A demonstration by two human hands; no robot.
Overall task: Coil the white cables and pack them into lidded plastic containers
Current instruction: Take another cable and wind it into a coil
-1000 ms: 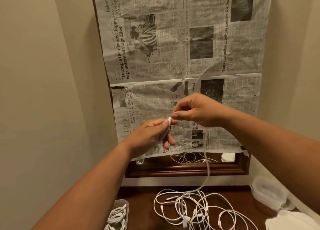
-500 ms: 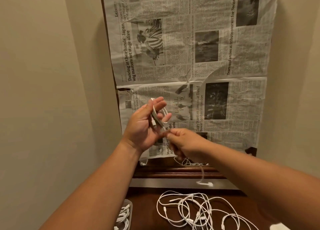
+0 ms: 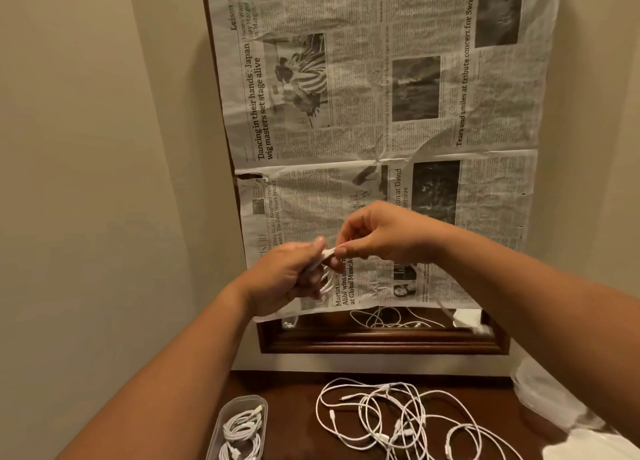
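My left hand (image 3: 287, 276) is closed around a small coil of white cable (image 3: 325, 272), held up in front of the newspaper. My right hand (image 3: 384, 234) pinches the same cable at the top of the coil, thumb and forefinger touching it. Below, a tangle of loose white cables (image 3: 398, 421) lies on the dark wooden table (image 3: 294, 390). An open clear plastic container (image 3: 239, 404) at the lower left holds coiled white cables.
Newspaper sheets (image 3: 381, 113) cover a wood-framed mirror (image 3: 381, 342) on the wall; its bare strip reflects cables. Clear plastic containers or lids (image 3: 543, 397) lie at the table's right edge. A beige wall closes in the left side.
My right hand rose from below the coil to above it, bringing the cable's tail up. My left hand dropped slightly and turned. The hanging cable end is no longer seen dangling.
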